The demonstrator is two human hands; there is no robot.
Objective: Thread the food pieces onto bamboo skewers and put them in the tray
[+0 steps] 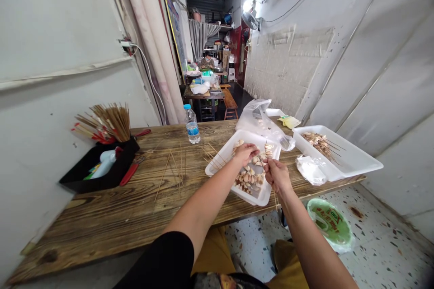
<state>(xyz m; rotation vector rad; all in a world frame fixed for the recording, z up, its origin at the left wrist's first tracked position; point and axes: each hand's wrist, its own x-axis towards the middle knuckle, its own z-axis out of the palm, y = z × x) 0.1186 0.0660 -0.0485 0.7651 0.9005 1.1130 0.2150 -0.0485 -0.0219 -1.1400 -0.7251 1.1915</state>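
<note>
At nine o'clock on the surface (135, 207), a black bin (101, 167) holds bundled sticks (111, 122). Toward the centre, the left hand (247, 152) curls over meat pieces (249, 180) in a white tray (261, 196); I cannot tell whether it has one pinched. The right hand (276, 174) grips a loaded skewer (269, 149), whose tip could prick fingers. Sitting at the near edge, that tray could be knocked off by a forearm. At three o'clock, a second tray (352, 162) holds filled skewers.

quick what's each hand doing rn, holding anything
left hand: fingers curled over the food pieces in the white tray; whether it grips one cannot be told
right hand: closed on a skewer loaded with pieces
</note>
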